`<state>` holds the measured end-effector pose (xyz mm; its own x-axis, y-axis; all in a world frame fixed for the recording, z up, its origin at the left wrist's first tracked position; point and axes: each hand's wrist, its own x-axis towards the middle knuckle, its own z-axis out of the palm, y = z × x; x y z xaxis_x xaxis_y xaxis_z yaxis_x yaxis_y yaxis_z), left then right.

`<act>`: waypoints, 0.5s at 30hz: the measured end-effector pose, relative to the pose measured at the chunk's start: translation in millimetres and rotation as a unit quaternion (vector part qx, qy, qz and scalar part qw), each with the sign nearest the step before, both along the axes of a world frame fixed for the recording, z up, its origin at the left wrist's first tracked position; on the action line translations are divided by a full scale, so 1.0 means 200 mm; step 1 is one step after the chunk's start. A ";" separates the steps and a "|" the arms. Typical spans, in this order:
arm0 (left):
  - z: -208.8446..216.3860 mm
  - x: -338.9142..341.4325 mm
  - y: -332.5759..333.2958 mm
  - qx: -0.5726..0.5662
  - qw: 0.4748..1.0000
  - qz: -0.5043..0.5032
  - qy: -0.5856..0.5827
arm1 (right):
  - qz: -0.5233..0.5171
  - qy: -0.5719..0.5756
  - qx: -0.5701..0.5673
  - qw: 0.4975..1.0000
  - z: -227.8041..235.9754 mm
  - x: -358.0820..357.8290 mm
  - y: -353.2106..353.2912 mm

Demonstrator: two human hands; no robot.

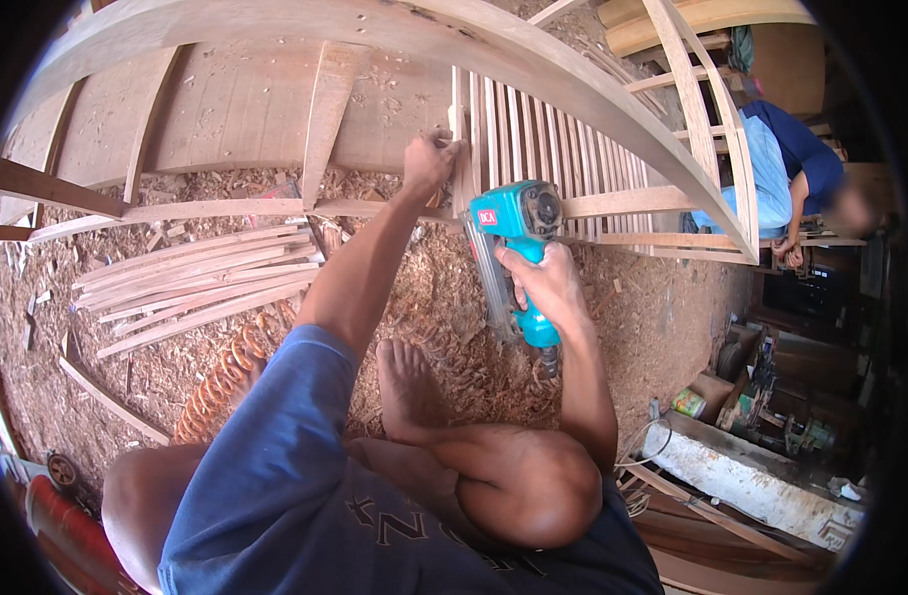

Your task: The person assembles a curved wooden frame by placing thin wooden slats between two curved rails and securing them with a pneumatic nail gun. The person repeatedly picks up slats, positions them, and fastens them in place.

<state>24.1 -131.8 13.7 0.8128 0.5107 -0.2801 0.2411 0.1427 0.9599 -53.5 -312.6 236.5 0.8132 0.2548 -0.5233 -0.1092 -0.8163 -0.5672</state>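
Observation:
My right hand [549, 282] is wrapped round the grip of a teal pneumatic nail gun [514, 210]. The gun's nose end is close to the wooden frame rail, beside the slats. Farther forward, my left hand [434, 161] is closed in a pinch at the edge of a thin wooden slat [464, 180]. To the right of that slat, several parallel slats [533, 139] stand in a row across the frame. The gun's clear magazine [489, 283] slants down toward the shavings. Its nose tip is hidden.
A curved wooden beam [563, 64] arches over the slats. Loose slats [201, 278] lie on the shavings at left, near a coiled orange air hose [216, 387]. A co-worker [781, 169] sits at far right. A white beam [751, 481] lies at lower right.

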 end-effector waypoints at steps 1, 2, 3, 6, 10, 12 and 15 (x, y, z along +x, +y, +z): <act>-0.01 0.00 0.00 -0.014 1.000 0.000 0.006 | 0.005 -0.005 -0.003 1.000 0.00 0.00 0.00; -0.01 0.01 0.00 -0.005 1.000 0.003 -0.003 | 0.011 -0.013 -0.001 1.000 0.00 -0.01 0.00; -0.02 0.01 0.00 0.002 1.000 0.004 -0.008 | 0.007 -0.011 -0.001 1.000 -0.01 -0.01 0.00; -0.03 0.01 0.00 0.006 1.000 -0.002 -0.007 | -0.001 -0.016 0.004 1.000 -0.02 -0.02 0.00; -0.03 0.01 0.00 -0.005 1.000 -0.003 0.005 | -0.002 -0.016 -0.001 1.000 -0.03 -0.02 -0.01; -0.03 0.01 -0.01 0.009 1.000 0.006 -0.005 | 0.001 -0.014 0.003 1.000 -0.04 -0.01 -0.02; -0.04 0.02 -0.01 0.004 1.000 0.012 -0.010 | 0.002 -0.014 0.002 1.000 -0.03 -0.01 -0.02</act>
